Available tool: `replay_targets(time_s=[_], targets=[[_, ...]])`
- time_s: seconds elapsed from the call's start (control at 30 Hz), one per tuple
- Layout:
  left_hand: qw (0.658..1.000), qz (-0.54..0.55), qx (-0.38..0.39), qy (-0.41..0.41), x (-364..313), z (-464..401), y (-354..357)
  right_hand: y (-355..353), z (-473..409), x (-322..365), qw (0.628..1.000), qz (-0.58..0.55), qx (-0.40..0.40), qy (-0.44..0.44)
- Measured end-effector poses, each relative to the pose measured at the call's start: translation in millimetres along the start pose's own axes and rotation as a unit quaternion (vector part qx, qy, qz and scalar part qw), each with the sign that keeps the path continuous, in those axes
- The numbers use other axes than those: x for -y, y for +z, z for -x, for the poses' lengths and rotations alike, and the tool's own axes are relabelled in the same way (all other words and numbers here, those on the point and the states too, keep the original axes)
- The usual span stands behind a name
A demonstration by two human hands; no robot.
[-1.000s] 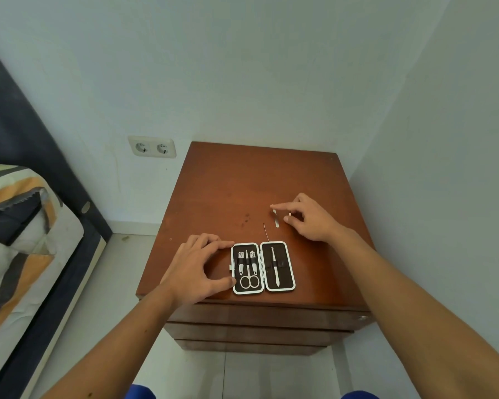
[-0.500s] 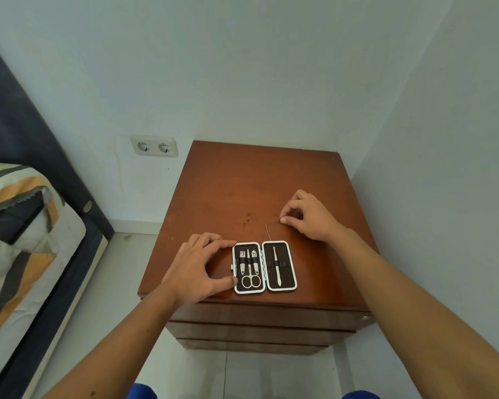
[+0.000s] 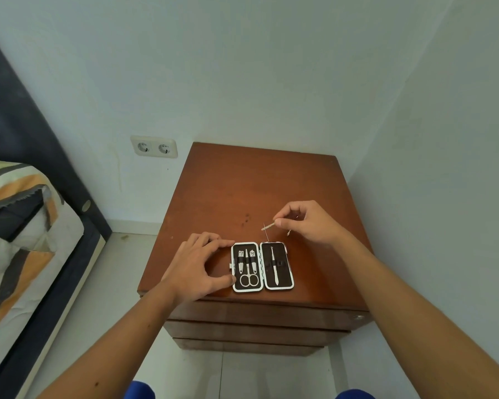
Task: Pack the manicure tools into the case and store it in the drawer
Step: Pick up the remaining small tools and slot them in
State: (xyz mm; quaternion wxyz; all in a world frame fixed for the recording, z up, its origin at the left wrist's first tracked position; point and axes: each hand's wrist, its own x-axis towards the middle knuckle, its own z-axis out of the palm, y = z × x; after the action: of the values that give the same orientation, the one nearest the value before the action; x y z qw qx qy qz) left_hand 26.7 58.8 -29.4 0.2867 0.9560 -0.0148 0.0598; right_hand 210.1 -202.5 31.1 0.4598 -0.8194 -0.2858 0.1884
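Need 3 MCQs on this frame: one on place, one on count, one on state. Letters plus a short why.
1. Where does the open manicure case lie?
A. near the front edge of the wooden drawer unit
B. on the bed
C. inside a drawer

2. How many tools sit in the case's left half?
A. one
B. three
C. five

3. What is the right hand doing?
A. resting flat on the wood
B. pulling a drawer knob
C. pinching a thin metal tool above the top

Key: 1 A, the case lies flat on the top just above the drawer fronts. 2 B, scissors and a tool either side of them are strapped there, while the right half holds one. 3 C, fingertips pinch the tool behind the case, while the left hand holds the case's left edge.
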Motion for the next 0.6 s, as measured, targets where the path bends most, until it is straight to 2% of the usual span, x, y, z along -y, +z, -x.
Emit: replay_targets(time_s=[0.3,0.6], targets=[[1.0,0.003,0.003,-0.005,0,0,-1,-2,2,-4,0.996,-0.017,0.071,0.058],[1.0,0.002,0.004,-0.003,0,0,0,8,-6,3,0.986,0.112,0.109,0.052]])
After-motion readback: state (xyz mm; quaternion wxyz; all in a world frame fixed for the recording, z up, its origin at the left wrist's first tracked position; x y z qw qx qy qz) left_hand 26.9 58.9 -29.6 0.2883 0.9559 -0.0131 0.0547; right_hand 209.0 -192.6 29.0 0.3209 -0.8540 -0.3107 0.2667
